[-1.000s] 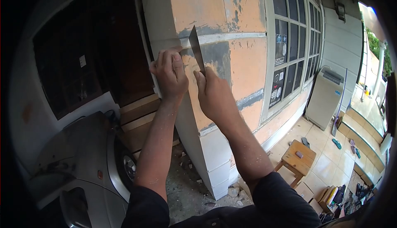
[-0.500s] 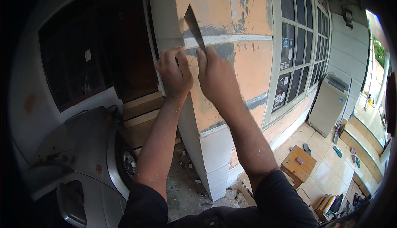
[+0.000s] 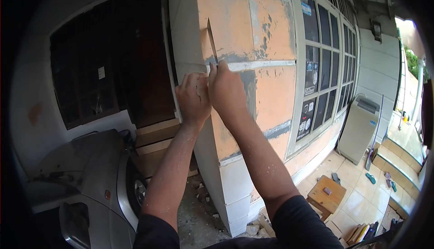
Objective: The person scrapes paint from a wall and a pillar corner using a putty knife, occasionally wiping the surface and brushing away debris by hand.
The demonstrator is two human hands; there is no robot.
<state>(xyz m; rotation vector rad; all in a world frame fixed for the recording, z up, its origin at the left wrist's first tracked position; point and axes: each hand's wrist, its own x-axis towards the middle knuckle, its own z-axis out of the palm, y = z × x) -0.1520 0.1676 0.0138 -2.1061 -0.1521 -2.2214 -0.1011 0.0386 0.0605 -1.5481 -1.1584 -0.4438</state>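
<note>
My right hand grips a scraper by its lower end, its thin metal blade pointing up and seen nearly edge-on. The blade overlaps the peeling orange wall near the pillar's corner. Right beside it, my left hand is closed with fingers curled, at the corner just below the white horizontal strip; what it holds, if anything, I cannot tell. Grey patches show where orange paint has come off around the strip. Pale specks dot both forearms.
A silver car stands close on the left. Steps lead to a dark door behind it. To the right are a barred window, a washing machine, a wooden stool and sandals. Debris lies around the pillar's foot.
My right hand has moved left, up against my left hand, and the blade has turned more edge-on and upright. The whole view has shifted, so the wall sits lower in it.
</note>
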